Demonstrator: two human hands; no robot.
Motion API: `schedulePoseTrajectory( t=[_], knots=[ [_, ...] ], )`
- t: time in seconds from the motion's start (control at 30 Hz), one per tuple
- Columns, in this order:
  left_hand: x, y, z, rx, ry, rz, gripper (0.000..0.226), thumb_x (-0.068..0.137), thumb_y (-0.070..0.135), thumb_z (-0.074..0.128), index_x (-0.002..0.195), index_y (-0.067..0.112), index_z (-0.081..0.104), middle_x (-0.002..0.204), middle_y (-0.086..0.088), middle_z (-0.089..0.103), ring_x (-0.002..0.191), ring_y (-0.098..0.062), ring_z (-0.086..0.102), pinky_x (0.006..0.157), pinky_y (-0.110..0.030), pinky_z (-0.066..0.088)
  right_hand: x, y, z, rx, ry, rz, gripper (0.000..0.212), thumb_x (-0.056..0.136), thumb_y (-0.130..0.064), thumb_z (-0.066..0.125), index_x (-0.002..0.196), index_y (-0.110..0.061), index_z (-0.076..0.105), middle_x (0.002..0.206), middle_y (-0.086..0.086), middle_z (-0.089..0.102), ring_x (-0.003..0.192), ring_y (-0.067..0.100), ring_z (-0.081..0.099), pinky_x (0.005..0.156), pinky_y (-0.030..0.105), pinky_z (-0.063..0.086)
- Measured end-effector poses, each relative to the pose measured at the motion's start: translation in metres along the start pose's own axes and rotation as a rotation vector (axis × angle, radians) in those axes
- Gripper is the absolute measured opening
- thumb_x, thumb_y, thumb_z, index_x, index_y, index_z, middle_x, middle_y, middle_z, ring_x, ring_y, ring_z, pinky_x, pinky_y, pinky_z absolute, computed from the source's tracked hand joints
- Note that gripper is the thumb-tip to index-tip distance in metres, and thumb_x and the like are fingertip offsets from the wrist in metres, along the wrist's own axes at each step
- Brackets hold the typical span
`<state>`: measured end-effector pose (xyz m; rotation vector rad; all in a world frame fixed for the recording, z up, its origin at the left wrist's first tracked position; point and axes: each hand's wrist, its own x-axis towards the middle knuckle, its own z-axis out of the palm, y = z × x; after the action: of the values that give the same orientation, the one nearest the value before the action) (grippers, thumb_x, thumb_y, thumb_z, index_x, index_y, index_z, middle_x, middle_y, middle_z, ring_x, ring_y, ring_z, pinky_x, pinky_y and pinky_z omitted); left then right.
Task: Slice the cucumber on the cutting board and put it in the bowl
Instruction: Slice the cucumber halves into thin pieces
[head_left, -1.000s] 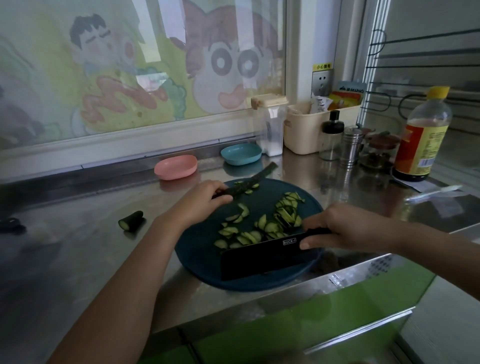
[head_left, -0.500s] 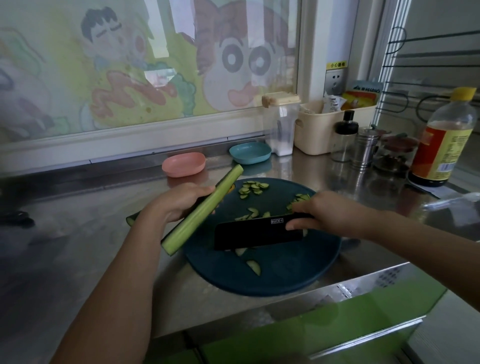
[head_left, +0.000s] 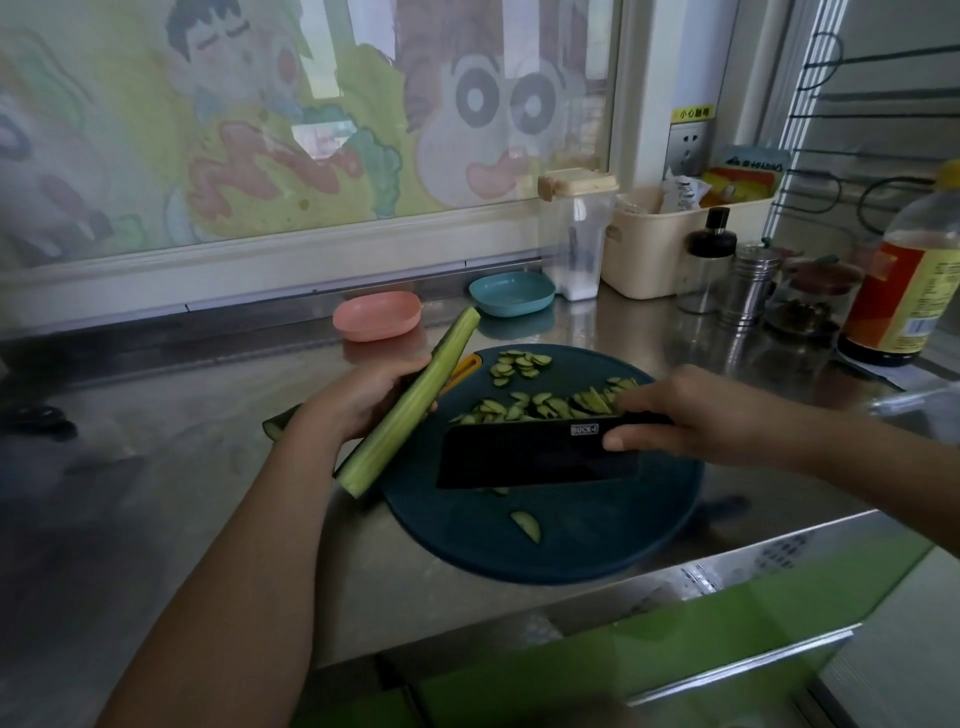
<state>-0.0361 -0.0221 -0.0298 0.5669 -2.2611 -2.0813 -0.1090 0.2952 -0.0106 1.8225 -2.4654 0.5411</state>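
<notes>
My left hand grips a long cucumber half, cut face up, held tilted above the left edge of the round dark-blue cutting board. My right hand holds a black cleaver by its handle, the blade standing on edge across the board. Several cucumber slices lie heaped behind the blade, a smaller cluster sits at the board's far side, and one slice lies in front. A pink bowl and a blue bowl stand behind the board.
A cucumber end piece lies on the steel counter, partly hidden by my left wrist. At the back right stand a clear canister, a cream basket, shakers and a sauce bottle. The counter's front edge runs just below the board.
My left hand picked up the long cucumber half and lifted it over the board's left edge. The cleaver pushed the slices toward the far right of the board.
</notes>
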Motion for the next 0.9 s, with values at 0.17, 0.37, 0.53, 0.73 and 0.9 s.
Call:
schedulePoseTrajectory(
  t=[0.17, 0.37, 0.53, 0.73, 0.9],
  knots=[
    [0.003, -0.004, 0.003, -0.089, 0.007, 0.029, 0.032, 0.097, 0.026, 0.046, 0.091, 0.000, 0.064, 0.070, -0.010, 0.067, 0.057, -0.017, 0.065, 0.050, -0.025, 0.053, -0.019, 0.004, 0.012, -0.072, -0.056, 0.018, 0.063, 0.081, -0.074, 0.032, 0.077, -0.017, 0.058, 0.058, -0.011, 0.050, 0.056, 0.002, 0.051, 0.050, 0.012, 0.035],
    [0.000, -0.007, 0.002, -0.152, 0.018, 0.047, 0.033, 0.096, 0.028, 0.047, 0.094, 0.001, 0.065, 0.077, -0.010, 0.069, 0.057, -0.016, 0.064, 0.052, -0.023, 0.054, 0.004, -0.003, 0.013, -0.301, -0.044, 0.140, 0.051, 0.083, -0.062, 0.034, 0.092, -0.018, 0.059, 0.072, -0.003, 0.058, 0.061, 0.011, 0.046, 0.054, 0.023, 0.029],
    [-0.003, -0.008, -0.004, -0.201, 0.022, 0.075, 0.033, 0.096, 0.028, 0.047, 0.100, 0.001, 0.066, 0.086, -0.011, 0.070, 0.062, -0.016, 0.065, 0.056, -0.024, 0.055, 0.033, -0.006, 0.014, -0.357, -0.074, 0.269, 0.041, 0.090, -0.057, 0.038, 0.090, -0.019, 0.053, 0.067, -0.005, 0.050, 0.065, 0.016, 0.051, 0.061, 0.030, 0.042],
    [-0.003, -0.003, 0.003, -0.175, 0.047, 0.057, 0.031, 0.095, 0.027, 0.049, 0.086, 0.002, 0.065, 0.061, -0.010, 0.066, 0.049, -0.017, 0.062, 0.049, -0.023, 0.052, 0.033, -0.021, 0.000, -0.226, 0.057, 0.383, 0.034, 0.094, -0.049, 0.042, 0.081, -0.019, 0.052, 0.062, -0.006, 0.047, 0.060, 0.014, 0.049, 0.057, 0.029, 0.037],
    [-0.003, -0.002, 0.005, -0.235, -0.022, 0.038, 0.033, 0.097, 0.025, 0.047, 0.089, -0.001, 0.064, 0.066, -0.009, 0.068, 0.052, -0.016, 0.063, 0.049, -0.022, 0.053, 0.015, -0.019, -0.024, -0.365, 0.125, 0.574, 0.018, 0.099, -0.029, 0.041, 0.091, -0.014, 0.047, 0.085, 0.008, 0.058, 0.083, 0.029, 0.058, 0.065, 0.030, 0.037]
  ],
)
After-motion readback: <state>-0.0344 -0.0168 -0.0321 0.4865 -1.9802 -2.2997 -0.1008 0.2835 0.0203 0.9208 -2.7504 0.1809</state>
